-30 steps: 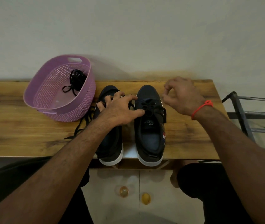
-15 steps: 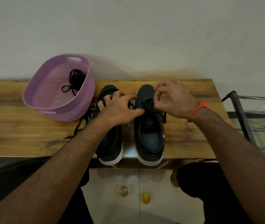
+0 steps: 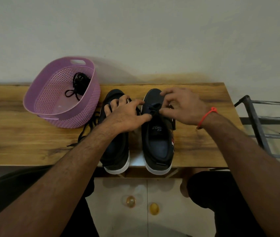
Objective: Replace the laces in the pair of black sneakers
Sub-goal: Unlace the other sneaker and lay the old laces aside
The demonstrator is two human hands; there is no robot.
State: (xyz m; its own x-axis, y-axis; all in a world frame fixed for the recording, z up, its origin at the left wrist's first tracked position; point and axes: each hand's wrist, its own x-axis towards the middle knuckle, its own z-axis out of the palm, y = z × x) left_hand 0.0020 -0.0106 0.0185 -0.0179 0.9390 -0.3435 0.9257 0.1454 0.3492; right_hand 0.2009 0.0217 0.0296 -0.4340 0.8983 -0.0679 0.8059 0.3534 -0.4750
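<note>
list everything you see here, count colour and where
sneakers: 2, black with white soles, side by side on the bench
basket: 1, purple, bench left
bundled lace: 1, black, inside the basket
loose lace: 1, black, on the bench beside the left sneaker
bench: 1, wood
rack: 1, dark metal, far right
left hand: on the left sneaker
right hand: red wrist cord, pinching the right sneaker's lace

The lacing of the left sneaker (image 3: 116, 147) is covered by the left hand (image 3: 125, 117). Part of the right sneaker's lace (image 3: 153, 109) is hidden under the right hand (image 3: 185, 108), and its grip cannot be made out. The bench (image 3: 24, 146) and the metal rack (image 3: 269, 134) are cut off by the picture's edges
</note>
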